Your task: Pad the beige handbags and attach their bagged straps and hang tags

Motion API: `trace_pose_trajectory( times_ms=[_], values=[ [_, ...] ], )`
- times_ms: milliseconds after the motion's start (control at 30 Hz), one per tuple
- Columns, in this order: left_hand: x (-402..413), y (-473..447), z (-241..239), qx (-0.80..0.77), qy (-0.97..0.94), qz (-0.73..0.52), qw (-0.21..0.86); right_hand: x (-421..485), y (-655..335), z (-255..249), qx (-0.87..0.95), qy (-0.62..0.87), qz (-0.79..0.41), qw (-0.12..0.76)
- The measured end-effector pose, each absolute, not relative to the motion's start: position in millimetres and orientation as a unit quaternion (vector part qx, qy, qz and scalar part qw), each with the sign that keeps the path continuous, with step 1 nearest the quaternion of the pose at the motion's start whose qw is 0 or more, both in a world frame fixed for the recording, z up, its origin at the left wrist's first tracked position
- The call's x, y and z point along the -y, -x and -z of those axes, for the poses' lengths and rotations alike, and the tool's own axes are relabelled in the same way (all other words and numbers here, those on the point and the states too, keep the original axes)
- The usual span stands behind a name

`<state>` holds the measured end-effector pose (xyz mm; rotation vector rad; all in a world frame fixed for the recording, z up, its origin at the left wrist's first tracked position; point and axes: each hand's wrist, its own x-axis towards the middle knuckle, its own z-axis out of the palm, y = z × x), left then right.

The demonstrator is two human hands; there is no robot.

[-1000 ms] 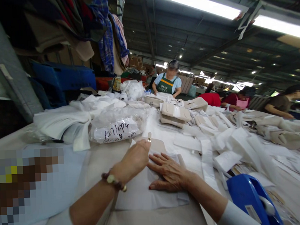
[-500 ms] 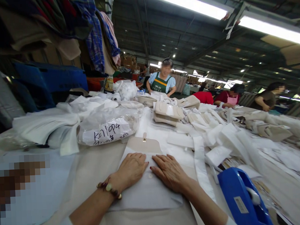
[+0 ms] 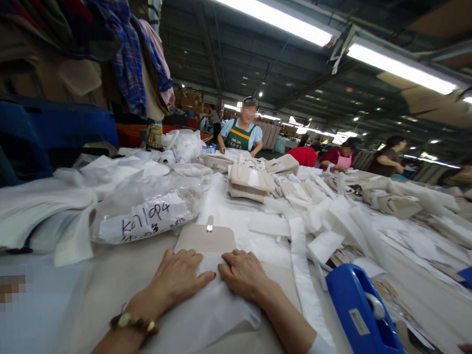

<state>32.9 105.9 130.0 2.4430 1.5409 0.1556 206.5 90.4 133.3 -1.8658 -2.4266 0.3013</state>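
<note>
A beige flap bag (image 3: pixel 207 237) with a small strap and metal clasp lies on the table in front of me. A thin white sheet (image 3: pixel 210 303) covers its near part, rippled and lifted at its lower right corner. My left hand (image 3: pixel 176 279), with a bead bracelet at the wrist, has its fingers curled over the sheet's left side, thumb pointing inward. On the right side, my right hand (image 3: pixel 244 276) is bent over the sheet in the same way. Both seem to grip the sheet; the undersides of the fingers are hidden.
A blue tape dispenser (image 3: pixel 361 312) stands at my right. Stacked beige bags (image 3: pixel 251 177) and white paper strips (image 3: pixel 300 257) lie beyond. At left are a plastic-wrapped bundle with handwriting (image 3: pixel 144 215) and white sheets (image 3: pixel 37 206). A co-worker in a green apron (image 3: pixel 240 135) stands across.
My hands have gone from lying flat to curled at the sheet's sides, thumbs turned inward. The sheet has rippled and its near edge has lifted. The view has shifted right.
</note>
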Motion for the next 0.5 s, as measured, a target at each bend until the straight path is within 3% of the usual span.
trace_pose_trajectory(
  times_ms=[300,500],
  values=[
    [-98,-23,-128,-0.545,-0.821,-0.087,0.145,-84,-200,-125,0.755,0.631,-0.099,0.152],
    [-97,-21,-127,-0.561,-0.803,-0.085,0.184,-78,-203,-122,0.75,0.625,-0.128,0.176]
  ],
)
